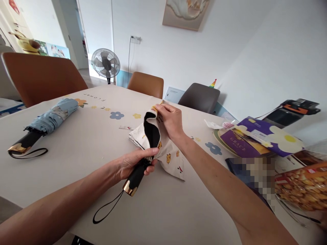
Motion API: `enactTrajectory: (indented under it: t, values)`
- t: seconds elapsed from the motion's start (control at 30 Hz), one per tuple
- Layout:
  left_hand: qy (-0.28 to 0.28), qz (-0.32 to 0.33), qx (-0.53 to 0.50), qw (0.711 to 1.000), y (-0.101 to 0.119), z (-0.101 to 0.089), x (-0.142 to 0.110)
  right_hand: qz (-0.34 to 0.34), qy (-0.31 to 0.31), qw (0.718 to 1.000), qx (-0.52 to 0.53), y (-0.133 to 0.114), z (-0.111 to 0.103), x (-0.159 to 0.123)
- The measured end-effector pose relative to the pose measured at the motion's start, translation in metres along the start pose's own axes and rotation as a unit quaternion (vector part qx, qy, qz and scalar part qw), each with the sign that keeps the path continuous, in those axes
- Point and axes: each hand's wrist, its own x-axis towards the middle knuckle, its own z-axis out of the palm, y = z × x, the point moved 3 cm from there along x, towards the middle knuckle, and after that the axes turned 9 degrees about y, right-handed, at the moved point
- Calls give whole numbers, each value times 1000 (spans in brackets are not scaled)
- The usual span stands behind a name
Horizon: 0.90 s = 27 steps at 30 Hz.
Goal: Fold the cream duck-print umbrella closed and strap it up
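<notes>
A white folding umbrella (pixel 170 158) with small yellow cartoon prints and a black lining lies across the middle of the table, its canopy loose and bunched. My left hand (pixel 139 161) is wrapped round it where the black handle meets the fabric. The gold-tipped handle points toward me, with a black wrist loop trailing from it. Farther up, my right hand (pixel 170 119) pinches a fold of the canopy between thumb and fingers. A second umbrella (pixel 52 115), light blue and folded, rests on the left with its black and gold handle toward me.
The table (pixel 102 183) has a pale cloth with printed flowers. At right are a purple box (pixel 270 134), a snack bag (pixel 301 187) and a black object (pixel 288 112). Beyond stand brown chairs (pixel 145 85), a grey chair (pixel 199 97) and a fan (pixel 105 63).
</notes>
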Motion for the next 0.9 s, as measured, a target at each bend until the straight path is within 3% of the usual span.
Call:
enactTrajectory:
  t: [0.13,0.27,0.43,0.57,0.63,0.8,0.9]
  values:
    - [3,42,43,998,2,2,-2,-66,-18,994,-85,-3,7,-4]
    - [13,53,50,997,2,3,-1,-115,-78,985,-101,-3,12,-9]
    - [12,39,28,999,1,2,1,-111,-159,978,-77,0,11,-18]
    - [2,5,-15,1000,0,1,2,-128,-152,974,-113,-8,0,-27]
    - [-1,13,-17,1000,2,1,1,-155,-173,958,-170,-13,-4,-33]
    - [0,60,54,997,3,3,-2,-222,-286,872,-329,-16,6,-51]
    - [10,84,91,992,2,5,-3,-247,-283,866,-331,-19,18,-55]
